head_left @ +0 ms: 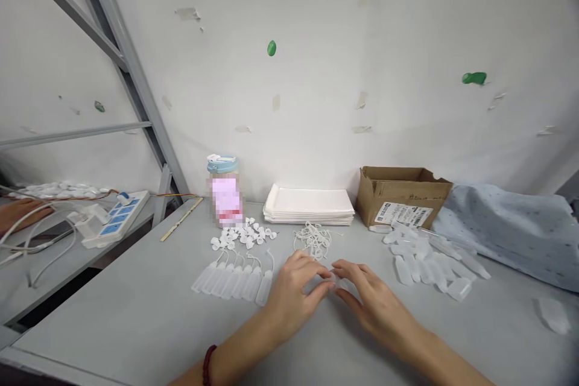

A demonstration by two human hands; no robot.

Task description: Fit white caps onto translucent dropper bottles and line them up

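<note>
Two hands pinch translucent piece; left table edge distant.

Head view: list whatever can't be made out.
All in the head view:
- Translucent piece between the left hand and right hand: full shape covered by fingers.
- Cardboard box: its inside, hidden by the front wall.
- Label: print too small to read.
- Blue-topped container: front pixelated.
- Another person's hand: arm cut off by the left edge.

Looks evenly bright; shades softly beneath the right hand; blurs toward the right edge of the bench; pixelates over the blue-topped container at the back edge.
</note>
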